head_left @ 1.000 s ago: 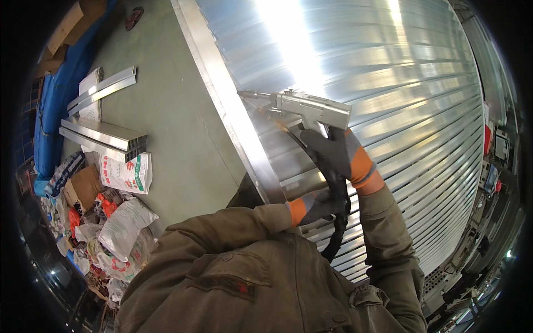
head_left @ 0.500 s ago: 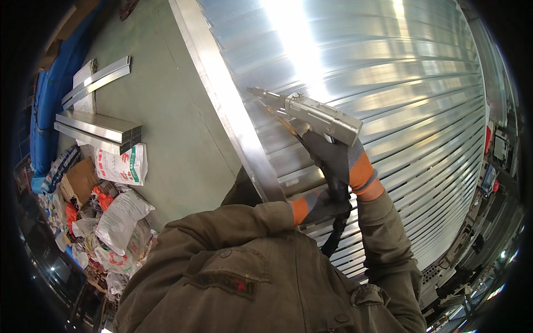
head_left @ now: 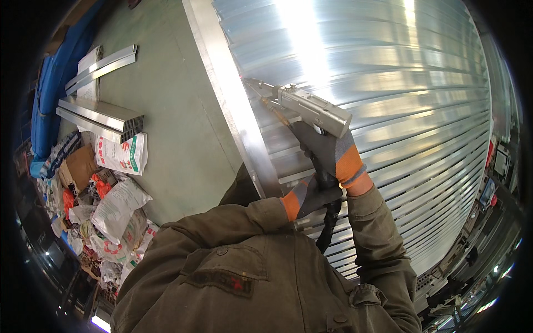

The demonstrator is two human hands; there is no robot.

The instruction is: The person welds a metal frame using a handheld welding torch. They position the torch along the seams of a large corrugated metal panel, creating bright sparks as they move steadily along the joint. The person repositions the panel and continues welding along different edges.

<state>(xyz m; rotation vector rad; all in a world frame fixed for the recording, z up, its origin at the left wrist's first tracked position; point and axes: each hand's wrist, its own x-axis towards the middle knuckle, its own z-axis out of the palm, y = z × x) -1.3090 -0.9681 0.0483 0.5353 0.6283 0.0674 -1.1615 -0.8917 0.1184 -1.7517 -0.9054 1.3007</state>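
Observation:
My gloved right hand (head_left: 325, 147) is closed around the grip of a silver handheld laser welding gun (head_left: 319, 110). Its narrow nozzle points up and left, with the tip at the inner edge of a flat metal side bar (head_left: 236, 102). A thin copper-coloured wire-feed tube (head_left: 277, 115) runs under the nozzle. Just below, my gloved left hand (head_left: 312, 198) is closed around the black cable (head_left: 329, 222) hanging from the gun. Both gloves are grey with orange bands. Beneath the gun spreads a wide panel of shiny metal slats (head_left: 411, 133), joined to the side bar.
On the green floor (head_left: 172, 111) at left lie stacked metal profiles (head_left: 100, 116) and two loose ones (head_left: 102, 69). Nearer are white sacks (head_left: 119, 208), cardboard (head_left: 78, 166) and scraps. Blue wrapped material (head_left: 47, 111) lines the far left. Equipment (head_left: 491, 194) crowds the right edge.
The welding gun and both hands have shifted left and slightly away, bringing the nozzle tip to the side bar. Both hands keep their hold. The whole view has shifted a little.

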